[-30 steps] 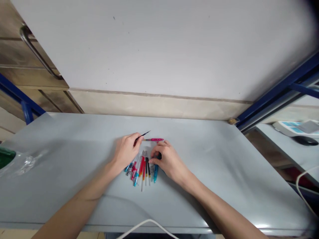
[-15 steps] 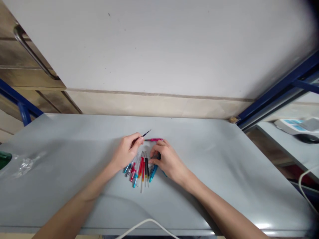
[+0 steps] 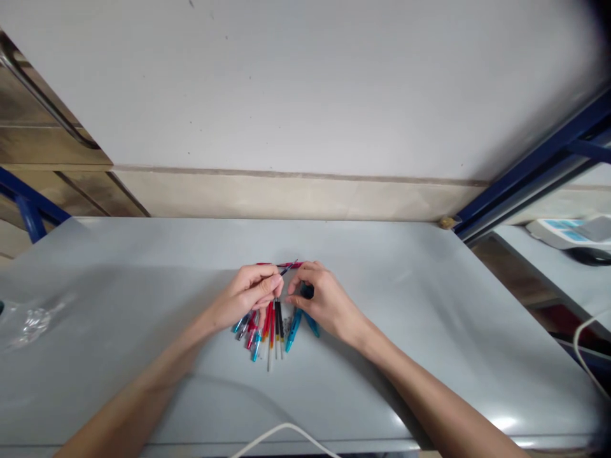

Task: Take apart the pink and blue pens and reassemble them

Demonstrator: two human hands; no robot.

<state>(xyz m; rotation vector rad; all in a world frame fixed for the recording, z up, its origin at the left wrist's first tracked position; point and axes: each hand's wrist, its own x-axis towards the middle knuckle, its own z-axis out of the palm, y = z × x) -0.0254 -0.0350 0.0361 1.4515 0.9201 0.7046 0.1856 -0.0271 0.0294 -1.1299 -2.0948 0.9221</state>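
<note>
My left hand (image 3: 258, 291) is closed round a thin dark refill (image 3: 289, 267), whose tip points up and right. Close beside it, my right hand (image 3: 322, 299) has its fingers curled together; what they hold, if anything, is too small to make out. Pink pen parts (image 3: 267, 263) lie behind both hands. Below my hands several red refills (image 3: 268, 321), black refills (image 3: 279, 321) and clear pen barrels with blue tips (image 3: 256, 346) are fanned out on the grey table (image 3: 143, 286). Two blue grips (image 3: 294, 331) lie below my right hand.
Clear plastic wrapping (image 3: 35, 321) lies at the table's left. A white cable (image 3: 286, 426) loops at the front edge. Blue frame posts (image 3: 525, 165) rise at the sides. On the right, a white device (image 3: 568, 234) stands on another surface.
My left hand has moved slightly right and down, its refill tip now nearer my right hand. The view has shifted a little to the right.
</note>
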